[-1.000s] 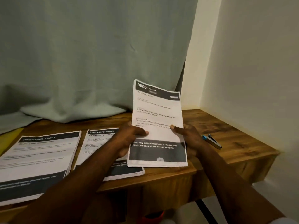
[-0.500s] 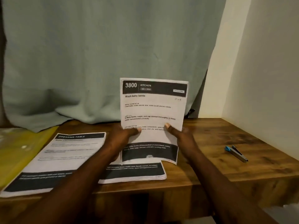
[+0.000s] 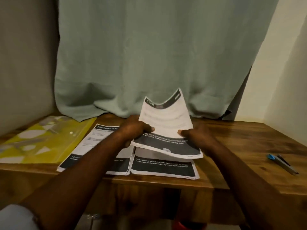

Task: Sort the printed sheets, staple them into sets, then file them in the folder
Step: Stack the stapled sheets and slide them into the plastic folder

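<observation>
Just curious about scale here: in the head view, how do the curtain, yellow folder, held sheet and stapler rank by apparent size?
Largest: curtain.
Next: yellow folder and held sheet, which look about alike; the sheet is lifted nearer the camera, so they stay unranked.
Smallest: stapler.

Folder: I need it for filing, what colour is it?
The folder is yellow, in the head view.
</observation>
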